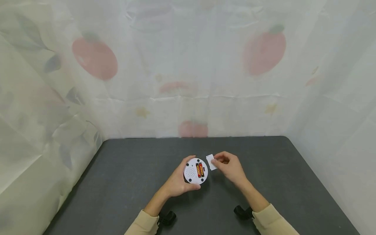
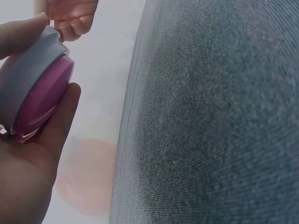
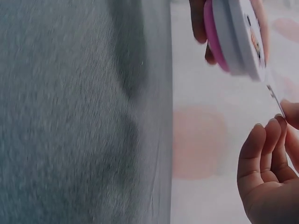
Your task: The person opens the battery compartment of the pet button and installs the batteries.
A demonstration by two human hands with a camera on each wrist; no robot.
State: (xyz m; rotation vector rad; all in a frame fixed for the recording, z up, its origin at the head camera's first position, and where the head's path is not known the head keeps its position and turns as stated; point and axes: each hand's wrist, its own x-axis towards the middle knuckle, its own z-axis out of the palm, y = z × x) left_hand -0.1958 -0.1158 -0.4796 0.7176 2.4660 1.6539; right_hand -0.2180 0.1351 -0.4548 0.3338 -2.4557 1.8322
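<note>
My left hand (image 1: 178, 182) grips a round white device (image 1: 191, 173) by its rim, its underside turned up toward the head view. That underside has a grid of small holes, dark round feet and an uncovered compartment with batteries (image 1: 200, 170) in red, yellow and black. In the left wrist view the device's other side is pink (image 2: 44, 98). My right hand (image 1: 232, 168) pinches a small white battery cover (image 1: 211, 162) between thumb and fingers, just right of the device. Seen from the right wrist, the cover (image 3: 275, 100) is edge-on, a short way from the device.
Both hands are above a dark grey table (image 1: 117, 189). Black wrist-worn pieces (image 1: 168, 218) show by the forearms. A pale curtain (image 1: 188, 65) printed with fruit hangs behind the table's far edge and along both sides.
</note>
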